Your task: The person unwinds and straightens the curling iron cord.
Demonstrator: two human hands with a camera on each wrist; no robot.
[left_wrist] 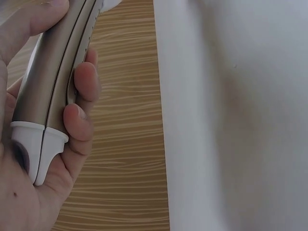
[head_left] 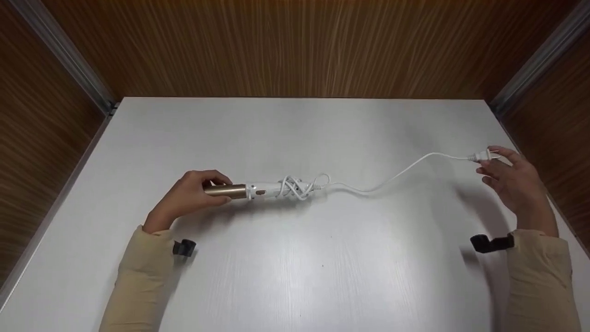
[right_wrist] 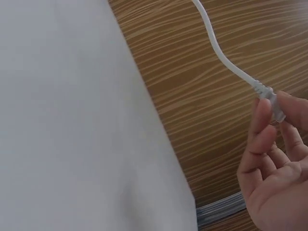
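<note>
Left hand (head_left: 186, 198) is gripping curling iron (head_left: 251, 190) at 9 o'clock; right hand (head_left: 514, 180) is pinching plug (head_left: 483, 157) at 3 o'clock, hands well apart.

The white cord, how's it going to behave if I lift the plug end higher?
The white cord looks floppy: it sags in a loose curve between the plug, pinched by the right hand, and the curling wand. Its tangled loops at the wand will probably snag, not slide free. The round wand might roll without the left hand gripping it.

Recording booth: bare white table (head_left: 295, 276) boxed by wood-grain panels (head_left: 304, 46), metal corner strips (head_left: 64, 50).
</note>
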